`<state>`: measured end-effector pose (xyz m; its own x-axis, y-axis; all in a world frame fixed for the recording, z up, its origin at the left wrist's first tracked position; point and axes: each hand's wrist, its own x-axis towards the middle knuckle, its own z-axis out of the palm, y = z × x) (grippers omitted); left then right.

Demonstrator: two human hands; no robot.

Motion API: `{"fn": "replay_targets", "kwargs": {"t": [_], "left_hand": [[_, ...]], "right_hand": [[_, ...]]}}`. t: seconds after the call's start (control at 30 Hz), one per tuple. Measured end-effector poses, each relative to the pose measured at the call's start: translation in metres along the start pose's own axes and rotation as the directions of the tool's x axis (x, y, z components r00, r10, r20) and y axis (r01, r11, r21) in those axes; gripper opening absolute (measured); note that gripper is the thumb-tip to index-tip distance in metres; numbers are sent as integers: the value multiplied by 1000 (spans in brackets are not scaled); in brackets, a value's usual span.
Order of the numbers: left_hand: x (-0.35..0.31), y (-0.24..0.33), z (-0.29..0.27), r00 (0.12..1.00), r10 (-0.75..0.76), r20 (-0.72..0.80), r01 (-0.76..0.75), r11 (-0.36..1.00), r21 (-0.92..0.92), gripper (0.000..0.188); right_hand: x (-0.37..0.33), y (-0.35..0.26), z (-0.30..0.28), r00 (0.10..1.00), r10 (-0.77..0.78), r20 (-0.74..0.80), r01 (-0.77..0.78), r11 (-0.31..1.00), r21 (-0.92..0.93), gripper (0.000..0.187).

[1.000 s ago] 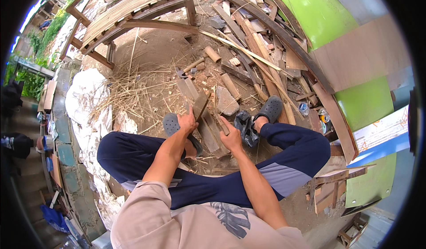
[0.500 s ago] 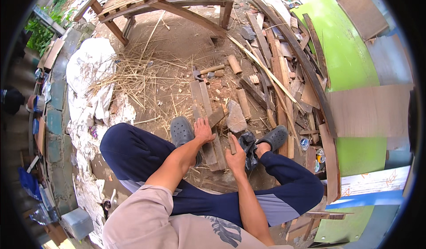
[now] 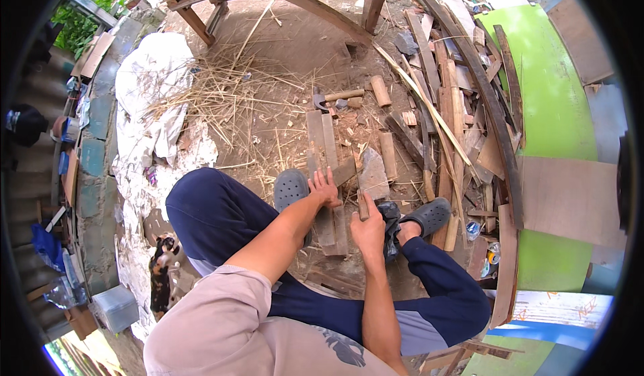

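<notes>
My left hand [image 3: 325, 189] lies with its fingers spread on two narrow wooden boards [image 3: 325, 232], set side by side on the ground between my feet. My right hand [image 3: 367, 232] is closed around a short wooden handle [image 3: 363, 206] just right of the boards. What the handle belongs to is hard to make out. A short wooden block [image 3: 345, 173] rests against the boards ahead of my hands. Beside it lies a flat grey stone [image 3: 373, 175]. A black plastic bag [image 3: 390, 228] sits between my right hand and right shoe.
A hammer [image 3: 322, 99] lies beyond the boards. Long scrap timbers [image 3: 469, 67] are piled at right, near green panels [image 3: 557, 81]. A slatted wooden bench [image 3: 295, 4] stands ahead. Straw-like strips [image 3: 235, 94] and white sacking [image 3: 151, 81] lie left. A cat [image 3: 162, 269] is near my left knee.
The view has shifted, so the scene sits further right and slightly higher. The cat shows more fully at left. My left hand stays on the boards; my right still grips the handle.
</notes>
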<state>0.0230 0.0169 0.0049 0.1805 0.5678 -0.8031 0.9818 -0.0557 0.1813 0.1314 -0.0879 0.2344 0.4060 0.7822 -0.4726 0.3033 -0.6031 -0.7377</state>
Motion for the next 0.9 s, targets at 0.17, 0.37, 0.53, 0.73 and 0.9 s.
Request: {"fn": "replay_targets", "kwargs": {"t": [0.17,0.37,0.53,0.73,0.9], "left_hand": [[-4,-4,-1,1000,14,-22,-14,1000,20,135],[6,-6,-1,998,22,-64,-23,999,-22,121],[15,-21,16,989,88,-116,-96,994,-59,114],[5,-7,6,996,91,-26,-92,994,-52,118],[-1,-13,4,993,120,-10,-120,992,-41,122]], "right_hand": [[5,8,7,993,-103,-59,102,995,-16,54],[-4,30,23,975,-190,-114,193,981,22,55],[-15,30,21,968,-220,-118,221,975,3,59],[-75,2,-1,978,-170,-121,171,985,-5,60],[-88,7,-15,992,-100,-78,103,994,36,61]]}}
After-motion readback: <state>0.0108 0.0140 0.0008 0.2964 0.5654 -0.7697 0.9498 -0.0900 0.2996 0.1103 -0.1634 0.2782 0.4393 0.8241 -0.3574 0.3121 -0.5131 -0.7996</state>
